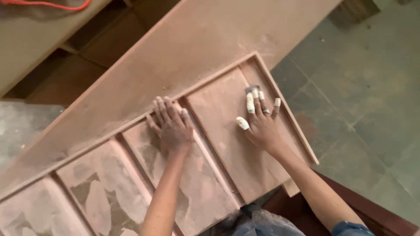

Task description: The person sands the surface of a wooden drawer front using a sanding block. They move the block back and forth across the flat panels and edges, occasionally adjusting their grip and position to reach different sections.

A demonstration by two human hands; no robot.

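A long reddish-brown wooden panel door (227,144) with several raised rectangular panels lies flat before me, coated in dust. My left hand (171,124) rests flat on it, fingers spread, across the rib between two panels. My right hand (259,120), its fingertips wrapped in white tape, presses a small grey piece of sandpaper (252,89) onto the rightmost panel near its far corner. The paper is mostly hidden under the fingers.
A wide dusty board (175,57) lies under and beyond the door. Grey stone floor (363,96) lies to the right. A pale bench top (30,39) with an orange cord (48,4) sits at top left. Grey cloth (253,223) is near me.
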